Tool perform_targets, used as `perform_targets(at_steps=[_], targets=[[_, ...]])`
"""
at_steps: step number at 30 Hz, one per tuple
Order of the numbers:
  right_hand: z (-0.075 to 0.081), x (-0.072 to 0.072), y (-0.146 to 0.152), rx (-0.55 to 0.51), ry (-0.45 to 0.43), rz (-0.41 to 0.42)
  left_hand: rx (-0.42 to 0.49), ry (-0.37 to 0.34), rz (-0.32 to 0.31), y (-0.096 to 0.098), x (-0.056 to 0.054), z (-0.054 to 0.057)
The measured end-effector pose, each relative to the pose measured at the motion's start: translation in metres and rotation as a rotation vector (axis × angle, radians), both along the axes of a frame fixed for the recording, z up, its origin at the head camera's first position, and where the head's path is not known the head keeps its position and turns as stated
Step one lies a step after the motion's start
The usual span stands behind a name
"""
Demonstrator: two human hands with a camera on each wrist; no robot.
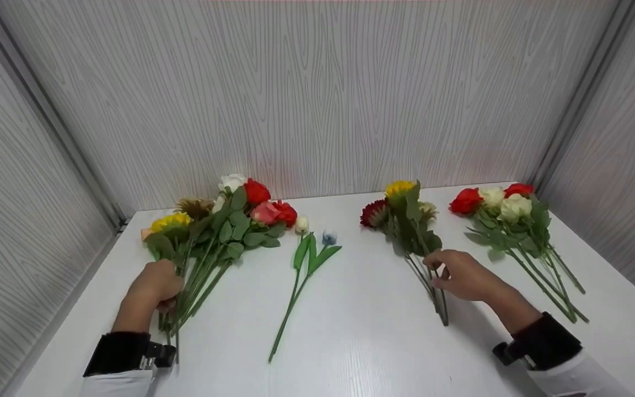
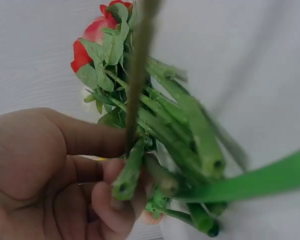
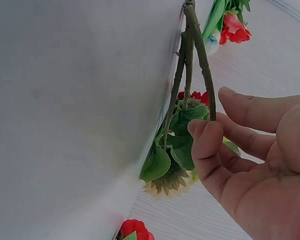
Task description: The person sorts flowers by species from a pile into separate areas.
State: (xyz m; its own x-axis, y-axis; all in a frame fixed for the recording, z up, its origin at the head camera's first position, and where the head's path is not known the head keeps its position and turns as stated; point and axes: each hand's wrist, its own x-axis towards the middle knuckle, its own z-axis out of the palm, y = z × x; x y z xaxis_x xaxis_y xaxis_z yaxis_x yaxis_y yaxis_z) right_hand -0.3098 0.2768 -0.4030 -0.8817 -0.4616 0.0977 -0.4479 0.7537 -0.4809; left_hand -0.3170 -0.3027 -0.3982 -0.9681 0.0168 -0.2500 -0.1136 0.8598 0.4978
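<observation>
My left hand (image 1: 157, 281) grips stems at the lower part of a mixed flower bunch (image 1: 240, 220) on the left. In the left wrist view, a brown stem (image 2: 139, 65) runs between thumb and fingers, and a green stem (image 2: 129, 172) lies against the curled fingers. Other cut stem ends (image 2: 210, 160) spread beside them. On the right, my right hand (image 1: 458, 273) holds a stem (image 3: 202, 65) of a smaller group between its curled fingers and thumb. That group has a yellow sunflower (image 1: 400, 188), a dark red flower (image 1: 375, 214) and a pale flower (image 1: 428, 210).
Two tulips, one white (image 1: 302, 224) and one blue (image 1: 329, 237), lie mid-table with crossed stems. At far right lies a bunch of red and cream roses (image 1: 515, 208). Grained panels (image 1: 317, 99) enclose the white table (image 1: 350, 342) at the back and sides.
</observation>
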Motion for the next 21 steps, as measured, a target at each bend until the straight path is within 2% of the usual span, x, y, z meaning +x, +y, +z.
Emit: perform_targets(at_steps=[6,13,15,21], targets=[[0.003,0.0,0.0,0.01,-0.016,-0.016,-0.05,0.163,0.026,0.007,0.001,0.009],[0.01,0.002,0.0,0.001,-0.021,-0.105,-0.042,0.265,-0.006,0.03,0.004,0.026],[0.013,0.003,-0.001,-0.002,0.0,-0.127,-0.03,0.3,-0.012,0.039,0.006,0.031],[0.021,0.009,-0.01,-0.052,0.057,-0.156,0.018,0.466,-0.043,0.07,0.022,0.046]])
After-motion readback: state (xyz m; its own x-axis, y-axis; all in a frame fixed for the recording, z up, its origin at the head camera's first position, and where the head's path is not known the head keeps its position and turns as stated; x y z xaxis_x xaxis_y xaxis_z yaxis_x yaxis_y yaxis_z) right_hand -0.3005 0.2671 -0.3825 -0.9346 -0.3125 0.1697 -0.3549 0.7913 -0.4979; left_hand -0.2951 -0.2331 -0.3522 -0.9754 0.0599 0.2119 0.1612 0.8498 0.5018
